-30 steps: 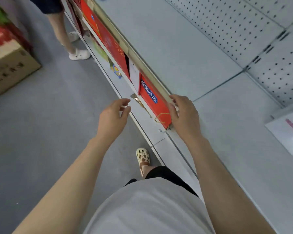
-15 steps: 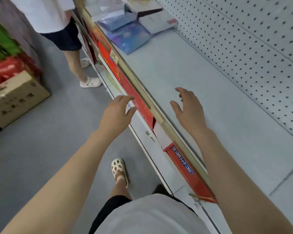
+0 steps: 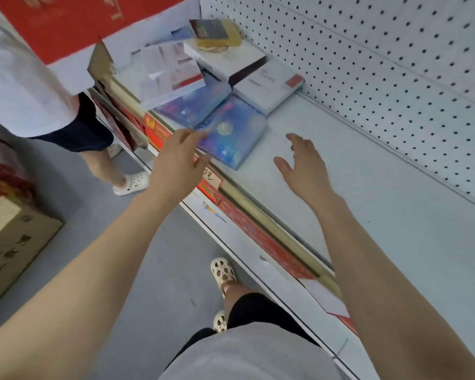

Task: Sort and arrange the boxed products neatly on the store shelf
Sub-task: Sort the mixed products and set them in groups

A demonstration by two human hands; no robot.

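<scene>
Both hands reach over the grey store shelf [image 3: 368,204] with fingers spread and nothing held. The left hand [image 3: 177,163] hovers at the shelf's front edge, fingertips just beside the near corner of a blue boxed product [image 3: 231,133] — contact cannot be told. The right hand [image 3: 303,165] hangs over bare shelf, near that box's right side. A second blue box [image 3: 192,106] lies just behind along the front edge; white boxes [image 3: 266,83] are stacked toward the pegboard back wall [image 3: 381,64], one [image 3: 170,72] tilted across the blue ones. A standing person [image 3: 25,86] is at the left — a cardboard carton [image 3: 8,242] on the floor.
</scene>
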